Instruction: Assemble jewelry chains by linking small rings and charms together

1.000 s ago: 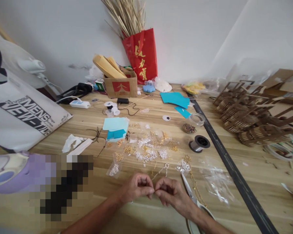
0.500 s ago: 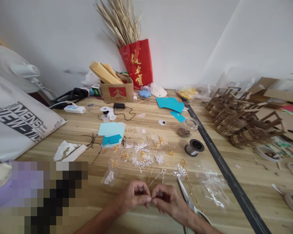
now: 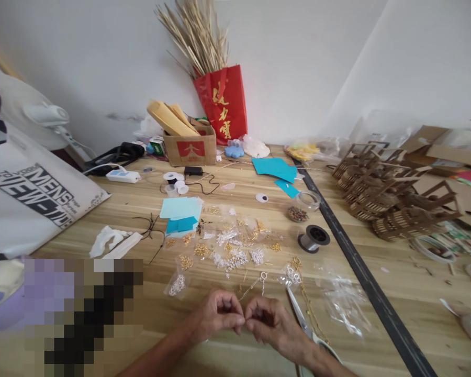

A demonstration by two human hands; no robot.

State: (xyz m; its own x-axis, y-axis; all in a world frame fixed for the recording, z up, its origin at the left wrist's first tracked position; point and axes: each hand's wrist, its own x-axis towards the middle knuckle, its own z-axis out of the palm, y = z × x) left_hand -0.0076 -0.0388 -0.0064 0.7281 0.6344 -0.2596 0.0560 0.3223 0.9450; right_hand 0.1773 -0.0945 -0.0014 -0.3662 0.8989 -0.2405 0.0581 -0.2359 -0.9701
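My left hand (image 3: 222,313) and my right hand (image 3: 272,322) meet fingertip to fingertip above the near part of the table. Both are closed in a pinch; whatever sits between the fingers is too small to make out. Just beyond them lies a silver chain (image 3: 262,276) with a ring at its end. Scissors (image 3: 298,309) rest beside my right hand, their handles partly under the forearm. A gold chain (image 3: 308,301) runs along the scissors. Small bags of silver beads (image 3: 235,258) and gold beads (image 3: 201,249) are spread in front of my hands.
A spool of wire (image 3: 313,239) and a tub of mixed beads (image 3: 297,213) stand to the right. Clear plastic bags (image 3: 347,301) lie near a dark strip (image 3: 353,267). Brown woven baskets (image 3: 396,199) crowd the far right. Blue cards (image 3: 180,214) lie left; a red bag (image 3: 223,104) stands behind.
The camera view has shifted slightly, so the table things appear lower and further left than a second ago. My hands keep the same fingertip pinch, close together.
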